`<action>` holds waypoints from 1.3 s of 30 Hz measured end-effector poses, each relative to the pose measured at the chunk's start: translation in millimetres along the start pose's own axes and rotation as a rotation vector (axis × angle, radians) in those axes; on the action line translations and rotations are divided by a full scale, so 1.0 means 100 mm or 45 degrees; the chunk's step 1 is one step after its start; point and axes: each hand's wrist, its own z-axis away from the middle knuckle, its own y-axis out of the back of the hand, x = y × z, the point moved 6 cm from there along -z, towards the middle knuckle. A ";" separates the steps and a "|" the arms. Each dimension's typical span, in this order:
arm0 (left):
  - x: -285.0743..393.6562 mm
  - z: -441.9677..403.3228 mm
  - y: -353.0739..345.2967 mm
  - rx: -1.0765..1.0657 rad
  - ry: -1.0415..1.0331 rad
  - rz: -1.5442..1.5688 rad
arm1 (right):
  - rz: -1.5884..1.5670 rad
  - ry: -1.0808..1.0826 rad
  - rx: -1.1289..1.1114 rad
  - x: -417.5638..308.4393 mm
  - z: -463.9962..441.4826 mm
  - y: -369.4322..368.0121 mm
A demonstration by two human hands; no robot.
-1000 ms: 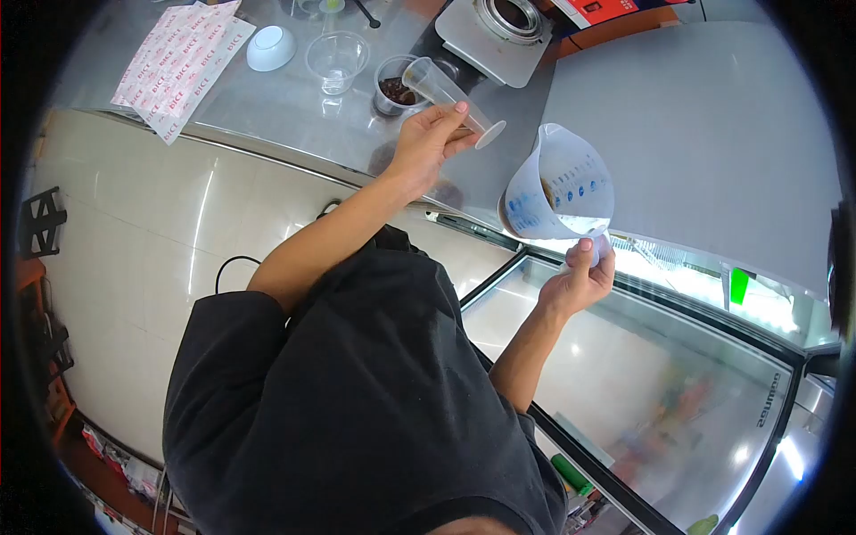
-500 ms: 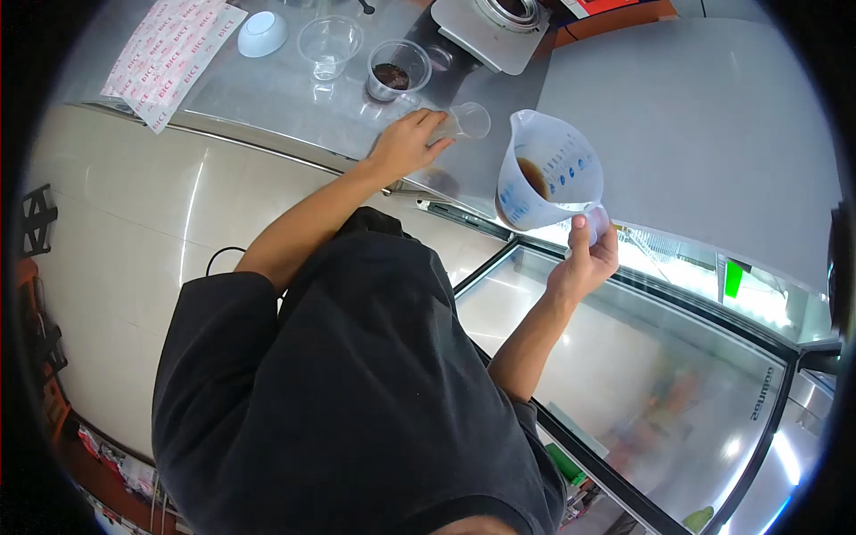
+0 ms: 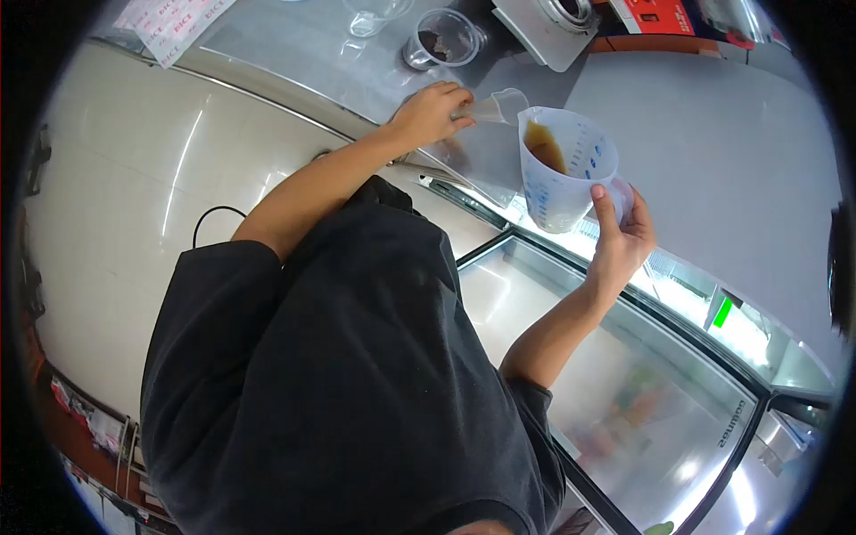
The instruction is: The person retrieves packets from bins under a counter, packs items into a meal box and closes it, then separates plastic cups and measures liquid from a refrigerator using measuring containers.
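My right hand [image 3: 621, 227] is closed around the handle of a translucent measuring jug [image 3: 578, 183] with blue markings. The jug tilts to the left, and brown liquid [image 3: 544, 147] lies toward its spout. My left hand [image 3: 435, 114] grips a small clear cup [image 3: 501, 107], which leans with its mouth close to the jug's spout. No stream between the two can be made out. Behind my left hand, a clear plastic cup [image 3: 443, 40] with something dark at the bottom stands on the steel counter [image 3: 303, 49].
Another clear cup [image 3: 374, 11] stands at the back, partly cut off. A square metal appliance [image 3: 557, 53] sits behind the jug. Printed paper sheets [image 3: 174, 27] overhang the counter's left edge. To the right are a grey surface [image 3: 704, 143] and a glass-topped display case [image 3: 660, 383] below it.
The jug has tipped further left, shifting the liquid to its spout. My left hand has raised and tilted the small cup toward it. The view has shifted, moving the counter items up and right.
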 end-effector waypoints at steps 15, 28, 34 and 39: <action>0.08 0.01 0.00 -0.019 -0.055 0.020 | 0.261 0.042 -0.027 -0.11 -0.02 0.03; 0.07 0.01 0.01 -0.019 -0.074 0.011 | 0.323 0.018 -0.034 -0.10 -0.05 0.03; 0.08 0.00 0.01 -0.024 -0.076 0.004 | 0.394 0.045 -0.058 -0.12 -0.06 0.03; 0.08 0.01 0.01 -0.023 -0.068 0.014 | 0.392 0.039 -0.064 -0.14 -0.06 0.03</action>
